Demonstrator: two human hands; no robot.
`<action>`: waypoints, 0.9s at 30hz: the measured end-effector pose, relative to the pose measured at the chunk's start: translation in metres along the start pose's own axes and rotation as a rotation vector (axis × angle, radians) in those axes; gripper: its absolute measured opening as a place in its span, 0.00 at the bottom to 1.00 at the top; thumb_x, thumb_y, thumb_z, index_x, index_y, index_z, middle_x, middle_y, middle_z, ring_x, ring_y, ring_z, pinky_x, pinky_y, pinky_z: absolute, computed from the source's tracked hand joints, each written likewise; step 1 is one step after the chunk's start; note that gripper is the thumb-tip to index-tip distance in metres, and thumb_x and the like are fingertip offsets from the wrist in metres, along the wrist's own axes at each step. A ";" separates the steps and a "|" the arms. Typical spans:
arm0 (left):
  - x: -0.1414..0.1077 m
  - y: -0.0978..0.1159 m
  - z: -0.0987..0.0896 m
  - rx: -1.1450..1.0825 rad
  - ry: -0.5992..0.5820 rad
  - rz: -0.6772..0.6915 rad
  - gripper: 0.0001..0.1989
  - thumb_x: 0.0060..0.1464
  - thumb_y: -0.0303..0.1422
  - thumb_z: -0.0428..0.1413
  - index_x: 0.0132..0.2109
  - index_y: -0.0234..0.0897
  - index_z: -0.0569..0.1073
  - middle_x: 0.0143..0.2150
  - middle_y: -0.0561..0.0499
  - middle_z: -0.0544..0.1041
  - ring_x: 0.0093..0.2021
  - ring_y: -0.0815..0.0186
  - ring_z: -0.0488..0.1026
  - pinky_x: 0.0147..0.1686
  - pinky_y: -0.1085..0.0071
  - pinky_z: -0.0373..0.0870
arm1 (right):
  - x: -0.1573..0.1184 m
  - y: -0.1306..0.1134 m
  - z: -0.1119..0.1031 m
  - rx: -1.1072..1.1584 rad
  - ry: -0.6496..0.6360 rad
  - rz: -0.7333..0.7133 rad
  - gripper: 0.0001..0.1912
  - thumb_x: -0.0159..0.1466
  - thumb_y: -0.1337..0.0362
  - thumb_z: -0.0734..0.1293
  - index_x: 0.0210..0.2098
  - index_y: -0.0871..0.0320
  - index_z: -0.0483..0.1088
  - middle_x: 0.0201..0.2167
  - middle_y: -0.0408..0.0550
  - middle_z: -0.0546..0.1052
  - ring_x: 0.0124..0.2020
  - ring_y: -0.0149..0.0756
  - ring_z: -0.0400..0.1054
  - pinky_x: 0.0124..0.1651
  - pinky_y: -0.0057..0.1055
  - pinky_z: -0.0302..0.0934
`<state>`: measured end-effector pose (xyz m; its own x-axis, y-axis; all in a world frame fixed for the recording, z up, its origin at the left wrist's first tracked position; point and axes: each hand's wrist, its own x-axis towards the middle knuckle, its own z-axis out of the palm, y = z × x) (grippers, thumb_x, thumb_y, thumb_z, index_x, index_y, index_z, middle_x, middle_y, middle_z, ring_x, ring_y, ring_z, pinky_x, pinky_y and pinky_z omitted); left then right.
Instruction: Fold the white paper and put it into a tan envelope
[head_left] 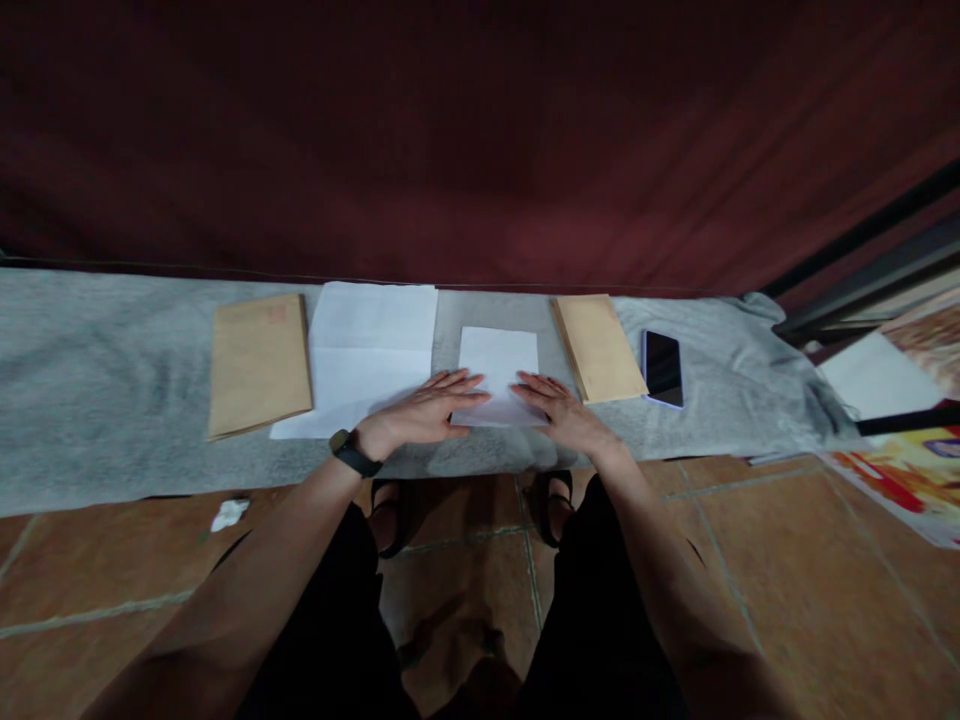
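A small white sheet of paper [498, 350], which looks folded, lies flat in front of me. My left hand [431, 408] rests on its left side with the fingers stretched out, and a dark watch [354, 452] is on that wrist. On the paper's right side lies my right hand [559, 408], its fingers extended too. Larger white sheets [371, 345] with a crease across them spread out to the left, partly beneath my left forearm and hand. Just right of my right hand is a stack of brown envelopes [600, 345].
Another pile of brown envelopes [259, 365] sits at the left. A phone [663, 368] with a dark screen lies at the right. Grey cloth [112, 380] covers the narrow bench, and a dark red curtain [465, 150] hangs behind it. Crumpled white tissue [229, 514] is on the tiled floor.
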<state>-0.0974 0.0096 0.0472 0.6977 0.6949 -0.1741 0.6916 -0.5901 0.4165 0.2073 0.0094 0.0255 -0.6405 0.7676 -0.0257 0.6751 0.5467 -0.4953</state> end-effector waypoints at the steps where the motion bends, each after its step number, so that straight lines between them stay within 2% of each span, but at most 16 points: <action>1: -0.001 0.001 0.000 0.006 -0.011 0.002 0.34 0.58 0.38 0.62 0.69 0.50 0.62 0.76 0.50 0.51 0.76 0.55 0.44 0.72 0.53 0.45 | -0.002 0.002 -0.001 0.027 0.006 0.008 0.34 0.62 0.74 0.65 0.66 0.49 0.65 0.71 0.48 0.59 0.72 0.39 0.52 0.73 0.48 0.48; 5: -0.004 0.005 0.006 0.047 0.003 -0.010 0.32 0.60 0.38 0.59 0.69 0.48 0.62 0.76 0.49 0.53 0.76 0.56 0.46 0.71 0.55 0.45 | -0.007 0.007 -0.004 0.126 0.068 0.066 0.28 0.65 0.78 0.58 0.58 0.49 0.74 0.63 0.43 0.72 0.65 0.34 0.65 0.70 0.41 0.58; 7: -0.005 0.010 0.010 0.078 0.032 -0.031 0.30 0.61 0.37 0.58 0.69 0.47 0.63 0.75 0.48 0.54 0.75 0.56 0.48 0.71 0.55 0.46 | -0.005 0.003 -0.004 0.150 0.141 0.130 0.25 0.67 0.75 0.58 0.56 0.48 0.75 0.59 0.42 0.76 0.61 0.34 0.70 0.67 0.39 0.62; 9: -0.004 0.017 0.015 0.115 0.064 -0.059 0.30 0.62 0.35 0.56 0.69 0.47 0.62 0.75 0.46 0.55 0.75 0.55 0.49 0.71 0.53 0.48 | 0.001 -0.006 -0.001 0.155 0.226 0.177 0.22 0.70 0.70 0.59 0.58 0.49 0.73 0.58 0.43 0.77 0.60 0.35 0.72 0.66 0.39 0.63; 11: -0.002 0.028 0.021 0.152 0.092 -0.099 0.30 0.62 0.33 0.54 0.70 0.45 0.62 0.75 0.44 0.56 0.74 0.53 0.51 0.70 0.50 0.50 | 0.010 -0.019 0.006 0.139 0.290 0.166 0.21 0.72 0.65 0.59 0.62 0.50 0.70 0.62 0.44 0.73 0.64 0.36 0.67 0.69 0.39 0.60; 13: 0.000 0.040 0.028 0.194 0.118 -0.144 0.29 0.62 0.31 0.51 0.70 0.42 0.62 0.74 0.41 0.57 0.73 0.49 0.53 0.68 0.47 0.53 | 0.019 -0.034 0.016 0.096 0.293 0.130 0.22 0.73 0.61 0.58 0.65 0.50 0.66 0.66 0.46 0.68 0.68 0.37 0.61 0.70 0.41 0.57; 16: 0.002 0.056 0.041 0.278 0.155 -0.202 0.28 0.61 0.29 0.50 0.68 0.36 0.63 0.71 0.36 0.62 0.72 0.46 0.56 0.66 0.47 0.56 | 0.029 -0.052 0.032 -0.019 0.198 0.100 0.24 0.75 0.60 0.54 0.68 0.52 0.62 0.70 0.47 0.63 0.72 0.38 0.53 0.73 0.44 0.51; 18: 0.002 0.064 0.049 0.322 0.216 -0.234 0.28 0.61 0.28 0.49 0.68 0.30 0.64 0.70 0.33 0.63 0.72 0.46 0.55 0.67 0.47 0.54 | 0.033 -0.059 0.040 -0.081 0.136 0.108 0.25 0.76 0.58 0.52 0.69 0.55 0.60 0.72 0.50 0.59 0.74 0.41 0.49 0.75 0.47 0.45; 21: 0.001 0.070 0.058 0.342 0.271 -0.268 0.28 0.62 0.29 0.48 0.68 0.27 0.62 0.71 0.31 0.61 0.73 0.48 0.54 0.69 0.49 0.51 | 0.037 -0.061 0.043 -0.136 0.108 0.134 0.27 0.76 0.56 0.51 0.70 0.57 0.58 0.73 0.51 0.54 0.74 0.44 0.45 0.75 0.48 0.42; 27: 0.006 0.071 0.061 0.356 0.309 -0.262 0.29 0.61 0.27 0.47 0.69 0.30 0.61 0.70 0.32 0.63 0.72 0.47 0.57 0.69 0.46 0.51 | 0.058 -0.041 0.036 -0.198 0.127 0.203 0.26 0.76 0.57 0.50 0.71 0.53 0.57 0.74 0.50 0.53 0.75 0.44 0.45 0.74 0.51 0.43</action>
<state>-0.0334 -0.0532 0.0213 0.4432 0.8943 0.0619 0.8930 -0.4465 0.0572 0.1291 0.0193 0.0131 -0.4430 0.8965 0.0077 0.8507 0.4231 -0.3119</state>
